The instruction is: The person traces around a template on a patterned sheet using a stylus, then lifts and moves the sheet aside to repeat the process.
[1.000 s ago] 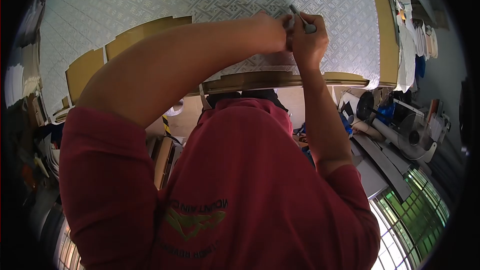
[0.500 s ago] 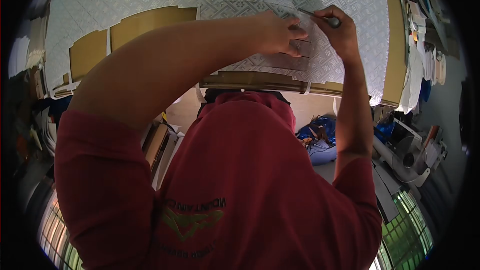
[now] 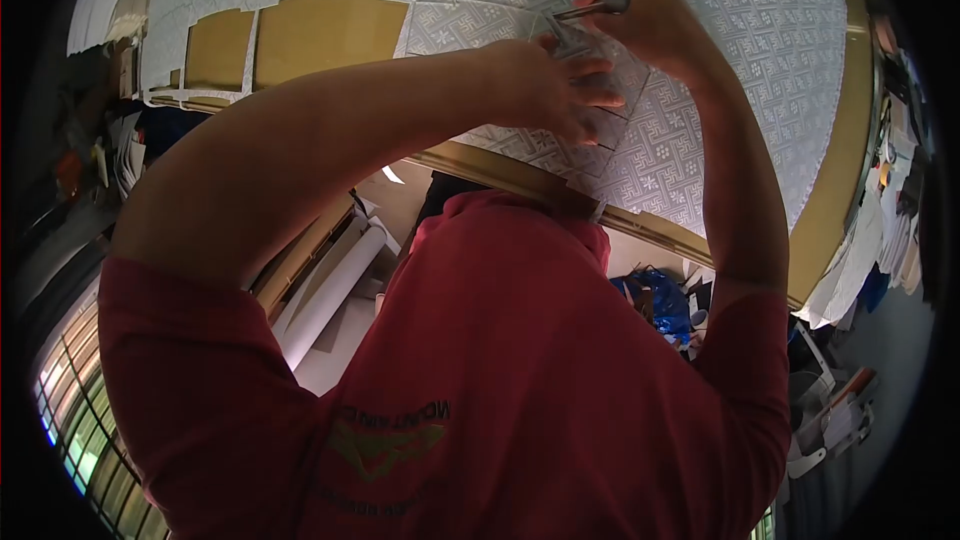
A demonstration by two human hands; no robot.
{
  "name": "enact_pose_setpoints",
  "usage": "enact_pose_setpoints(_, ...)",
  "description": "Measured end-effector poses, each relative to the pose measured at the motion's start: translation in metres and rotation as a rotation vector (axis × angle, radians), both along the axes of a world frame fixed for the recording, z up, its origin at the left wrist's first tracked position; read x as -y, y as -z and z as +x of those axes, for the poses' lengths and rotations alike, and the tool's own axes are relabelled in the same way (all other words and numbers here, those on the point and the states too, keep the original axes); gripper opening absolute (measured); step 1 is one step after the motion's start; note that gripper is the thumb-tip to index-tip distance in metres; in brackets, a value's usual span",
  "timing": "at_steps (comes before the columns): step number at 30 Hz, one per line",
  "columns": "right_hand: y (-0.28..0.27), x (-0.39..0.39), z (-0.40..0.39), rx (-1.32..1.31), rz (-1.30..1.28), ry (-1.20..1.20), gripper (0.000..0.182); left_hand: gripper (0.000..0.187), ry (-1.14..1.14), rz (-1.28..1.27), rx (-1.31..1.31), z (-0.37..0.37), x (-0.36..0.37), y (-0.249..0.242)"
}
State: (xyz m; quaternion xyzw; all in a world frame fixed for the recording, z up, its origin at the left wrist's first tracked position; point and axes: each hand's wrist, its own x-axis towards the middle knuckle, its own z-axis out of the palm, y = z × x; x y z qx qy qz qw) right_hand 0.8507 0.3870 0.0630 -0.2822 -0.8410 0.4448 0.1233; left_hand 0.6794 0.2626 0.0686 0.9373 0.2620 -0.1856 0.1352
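Note:
My left hand lies spread, palm down, on a clear plate marked with dark lines. Under the plate is a pale silvery sheet with a woven, geometric pattern. My right hand is closed around an awl-like tool with a rounded grey handle and a thin metal shaft. The shaft points left, its tip close over the sheet near the plate's upper edge, just beyond my left fingers.
Tan board shows through cut-outs in the sheet at left. White rolls lie below the table on the left. A blue plastic bag sits under the table at right. Stacked papers stand at the far left.
My right hand has moved up and slightly left with the tool, its shaft now angled more sideways. My left hand stays spread on the plate. The whole view has turned slightly.

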Motion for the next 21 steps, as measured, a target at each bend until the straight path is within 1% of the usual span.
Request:
enact_pose_setpoints(1,-0.004,0.002,-0.002,0.057,0.003,0.003,0.011,0.044,0.02,0.024,0.016,-0.001,0.001,0.002)
enact_pose_setpoints(5,-0.004,0.011,0.006,0.05,-0.018,0.025,0.011,0.042,-0.026,0.043,0.055,0.0,0.005,0.008)
enact_pose_setpoints(7,0.002,0.011,0.007,0.028,-0.017,0.067,0.012,0.039,-0.041,-0.04,0.125,-0.001,0.004,0.009)
enact_pose_setpoints(8,0.008,0.009,0.002,0.022,-0.015,0.044,0.012,0.039,-0.065,-0.036,0.12,-0.002,0.003,0.011)
enact_pose_setpoints(9,0.014,0.009,-0.004,-0.003,-0.048,0.055,0.012,0.039,-0.14,-0.079,0.152,-0.001,0.004,0.013)
enact_pose_setpoints(10,0.013,0.012,-0.011,-0.024,-0.083,0.069,0.012,0.04,-0.213,-0.125,0.189,0.001,0.006,0.015)
enact_pose_setpoints(11,0.011,0.013,-0.022,-0.021,-0.086,0.053,0.012,0.04,-0.229,-0.126,0.192,0.003,0.008,0.017)
enact_pose_setpoints(13,0.004,0.015,-0.055,-0.042,-0.054,-0.024,0.014,0.052,-0.451,-0.215,0.192,0.007,0.008,0.02)
enact_pose_setpoints(14,0.005,0.015,-0.067,-0.044,-0.05,-0.033,0.014,0.052,-0.458,-0.209,0.192,0.008,0.007,0.024)
enact_pose_setpoints(16,0.013,0.015,-0.086,-0.024,-0.089,-0.043,0.016,0.069,-0.441,-0.211,0.202,0.007,0.008,0.03)
enact_pose_setpoints(17,0.016,0.015,-0.088,-0.023,-0.086,-0.052,0.016,0.069,-0.449,-0.207,0.205,0.007,0.008,0.033)
enact_pose_setpoints(19,0.024,0.016,-0.089,-0.103,-0.044,-0.061,0.017,0.071,-0.462,-0.243,0.247,0.008,0.008,0.039)
enact_pose_setpoints(21,0.028,0.015,-0.089,-0.093,-0.033,-0.069,0.017,0.073,-0.493,-0.261,0.224,0.011,0.005,0.045)
